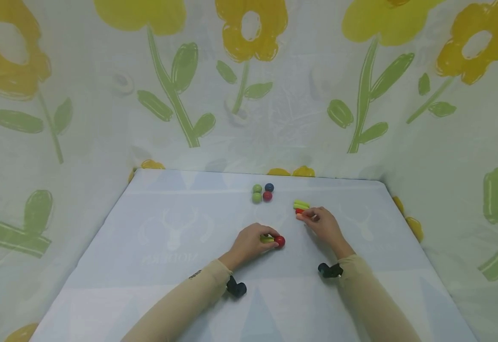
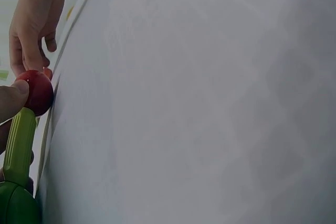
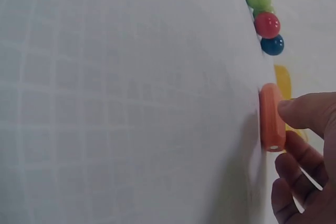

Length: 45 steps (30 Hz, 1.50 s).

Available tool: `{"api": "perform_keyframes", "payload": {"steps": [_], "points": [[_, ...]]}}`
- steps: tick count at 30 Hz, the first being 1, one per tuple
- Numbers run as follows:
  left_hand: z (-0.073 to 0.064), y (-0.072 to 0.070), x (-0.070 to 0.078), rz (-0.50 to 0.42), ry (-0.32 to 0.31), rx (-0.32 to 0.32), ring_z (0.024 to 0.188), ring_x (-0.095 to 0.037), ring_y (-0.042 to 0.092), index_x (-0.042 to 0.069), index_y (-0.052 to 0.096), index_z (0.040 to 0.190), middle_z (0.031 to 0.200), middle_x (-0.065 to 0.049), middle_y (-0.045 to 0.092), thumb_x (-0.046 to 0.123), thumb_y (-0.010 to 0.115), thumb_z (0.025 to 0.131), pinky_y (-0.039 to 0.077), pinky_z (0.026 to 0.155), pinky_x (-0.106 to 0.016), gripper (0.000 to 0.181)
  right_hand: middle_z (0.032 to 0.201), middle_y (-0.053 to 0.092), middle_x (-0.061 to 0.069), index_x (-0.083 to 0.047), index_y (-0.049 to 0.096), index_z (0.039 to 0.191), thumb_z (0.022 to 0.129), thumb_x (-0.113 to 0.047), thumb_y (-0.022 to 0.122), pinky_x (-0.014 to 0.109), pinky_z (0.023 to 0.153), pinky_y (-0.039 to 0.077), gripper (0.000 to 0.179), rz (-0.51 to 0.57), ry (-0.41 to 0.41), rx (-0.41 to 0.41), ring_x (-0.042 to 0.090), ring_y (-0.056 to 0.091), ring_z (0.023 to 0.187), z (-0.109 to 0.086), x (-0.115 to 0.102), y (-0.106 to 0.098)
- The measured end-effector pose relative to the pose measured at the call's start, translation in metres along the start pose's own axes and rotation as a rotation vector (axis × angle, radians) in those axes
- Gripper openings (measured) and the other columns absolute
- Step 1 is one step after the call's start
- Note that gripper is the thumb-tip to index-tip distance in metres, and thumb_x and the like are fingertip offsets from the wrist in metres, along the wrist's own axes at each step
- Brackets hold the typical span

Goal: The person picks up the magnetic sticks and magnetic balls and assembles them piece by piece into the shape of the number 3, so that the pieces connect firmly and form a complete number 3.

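Note:
My left hand grips a toy piece made of a yellow-green ribbed rod with a red ball on one end and a green ball on the other. Its thumb presses on the red ball; in the head view the green ball is hidden behind the hand. Farther off to the right, my right hand pinches a short orange rod between thumb and index finger, close to the tabletop. The orange rod is at the near end of a small row, beside a red rod and yellow-green rods.
Toward the back of the white table sits a cluster of balls: green balls, a blue ball and a red ball. A flower-patterned curtain surrounds the table's back and sides.

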<state>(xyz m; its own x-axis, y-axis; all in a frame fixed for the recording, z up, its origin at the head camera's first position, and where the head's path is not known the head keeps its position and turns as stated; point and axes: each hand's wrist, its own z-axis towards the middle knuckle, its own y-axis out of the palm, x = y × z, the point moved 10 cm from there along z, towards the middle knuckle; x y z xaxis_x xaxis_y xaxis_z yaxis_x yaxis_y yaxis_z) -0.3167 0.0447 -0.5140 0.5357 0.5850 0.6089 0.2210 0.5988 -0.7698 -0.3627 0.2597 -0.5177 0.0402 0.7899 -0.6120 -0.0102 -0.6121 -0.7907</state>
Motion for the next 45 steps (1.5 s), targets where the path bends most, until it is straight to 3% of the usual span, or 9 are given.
{"api": "perform_keyframes", "payload": {"steps": [7, 15, 31, 45], "points": [[0.0, 0.0, 0.0, 0.006, 0.006, 0.006, 0.1, -0.005, 0.062, 0.027, 0.078, 0.113, 0.106, 0.017, 0.073, 0.033, 0.078, 0.092, 0.05, 0.091, -0.028, 0.023, 0.105, 0.062, 0.008, -0.012, 0.073, 0.115, 0.096, -0.044, 0.069, 0.038, 0.083, 0.05, 0.037, -0.018, 0.028, -0.025, 0.027, 0.055, 0.099, 0.002, 0.001, 0.007], [0.0, 0.0, 0.0, 0.005, 0.004, 0.009, 0.099, -0.005, 0.063, 0.026, 0.078, 0.113, 0.105, 0.016, 0.073, 0.033, 0.078, 0.091, 0.05, 0.091, -0.028, 0.023, 0.1, 0.063, 0.008, -0.012, 0.069, 0.128, 0.098, -0.031, 0.068, 0.039, 0.078, 0.048, 0.035, -0.036, 0.001, -0.084, 0.026, 0.056, 0.092, -0.003, -0.005, 0.013], [0.0, 0.0, 0.0, -0.002, -0.017, -0.003, 0.099, -0.006, 0.063, 0.026, 0.078, 0.114, 0.105, 0.014, 0.073, 0.034, 0.077, 0.092, 0.05, 0.091, -0.029, 0.024, 0.087, 0.059, 0.006, -0.018, 0.065, 0.134, 0.098, -0.038, 0.066, 0.031, 0.063, 0.046, 0.042, -0.079, 0.003, -0.228, 0.021, 0.053, 0.076, -0.006, -0.012, 0.03], [-0.003, -0.002, 0.0, -0.01, -0.055, 0.005, 0.095, -0.006, 0.059, 0.026, 0.077, 0.114, 0.104, 0.013, 0.071, 0.034, 0.079, 0.091, 0.05, 0.088, -0.029, 0.025, 0.083, 0.059, 0.005, -0.017, 0.063, 0.133, 0.096, -0.031, 0.071, 0.03, 0.064, 0.046, 0.04, 0.046, -0.012, -0.273, 0.021, 0.054, 0.074, -0.014, -0.026, 0.042]]}}
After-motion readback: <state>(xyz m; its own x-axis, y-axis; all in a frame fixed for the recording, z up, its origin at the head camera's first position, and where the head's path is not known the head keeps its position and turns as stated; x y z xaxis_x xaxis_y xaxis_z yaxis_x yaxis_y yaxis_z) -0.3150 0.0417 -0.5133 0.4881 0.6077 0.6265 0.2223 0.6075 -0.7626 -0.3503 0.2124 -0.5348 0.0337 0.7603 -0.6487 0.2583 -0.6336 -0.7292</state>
